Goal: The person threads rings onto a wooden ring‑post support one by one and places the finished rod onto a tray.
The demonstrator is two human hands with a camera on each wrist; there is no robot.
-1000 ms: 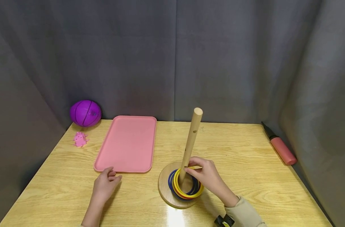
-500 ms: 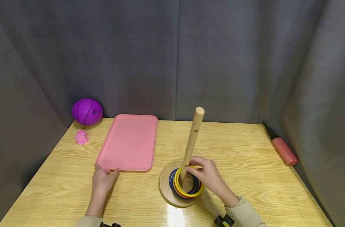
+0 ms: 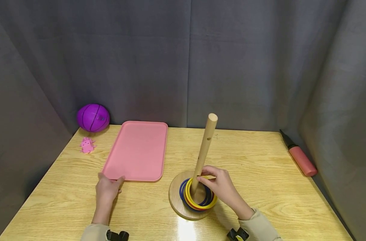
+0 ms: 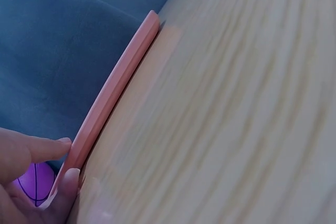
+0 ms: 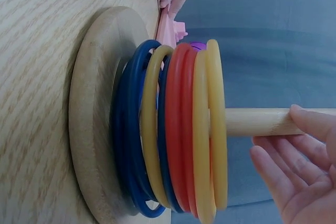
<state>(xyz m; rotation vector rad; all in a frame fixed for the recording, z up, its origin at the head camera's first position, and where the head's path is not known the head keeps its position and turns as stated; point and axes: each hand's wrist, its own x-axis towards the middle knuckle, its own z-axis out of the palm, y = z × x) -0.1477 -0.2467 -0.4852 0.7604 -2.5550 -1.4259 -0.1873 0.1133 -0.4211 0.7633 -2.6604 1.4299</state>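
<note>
My left hand [image 3: 106, 189] is at the near-left corner of a pink tray [image 3: 139, 150], which lies flat on the wooden table. In the left wrist view its finger and thumb [image 4: 68, 184] pinch the tray's rim [image 4: 113, 90]. To the right, my right hand [image 3: 221, 185] holds a wooden post [image 3: 205, 144] low down, just above the rings, thumb on one side and fingers on the other. The post rises from a round wooden base [image 3: 175, 192]. Stacked around its foot are several blue, red and yellow rings, with yellow rings [image 5: 218, 129] on top.
A purple ball [image 3: 93, 117] sits at the back-left corner, with a small pink spiky toy [image 3: 87, 145] in front of it. A red hand pump [image 3: 302, 161] with a black nozzle lies along the right edge. Grey curtains [image 3: 140, 60] enclose the back and sides.
My left hand has moved forward from beside the tray and taken hold of its near-left corner. The right hand has stayed on the post. The whole head view has shifted slightly.
</note>
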